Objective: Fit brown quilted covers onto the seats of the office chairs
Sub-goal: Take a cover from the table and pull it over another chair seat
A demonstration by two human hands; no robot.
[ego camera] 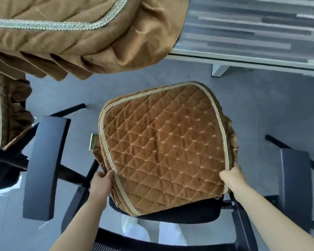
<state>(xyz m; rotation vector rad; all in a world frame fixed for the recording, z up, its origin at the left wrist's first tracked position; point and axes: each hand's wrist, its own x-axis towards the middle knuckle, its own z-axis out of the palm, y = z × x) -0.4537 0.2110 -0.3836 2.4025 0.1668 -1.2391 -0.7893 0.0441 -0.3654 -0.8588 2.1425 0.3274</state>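
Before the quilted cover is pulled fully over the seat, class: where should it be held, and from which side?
Hold the quilted cover at its two near corners along the braided trim, from the person's side, as the left hand and right hand do. The black seat shows uncovered there, so that edge probably needs pulling down.

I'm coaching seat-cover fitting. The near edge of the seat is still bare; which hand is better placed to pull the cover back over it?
Probably the left hand: it grips the cover at the corner nearest the exposed black seat. The right hand holds the side edge farther up.
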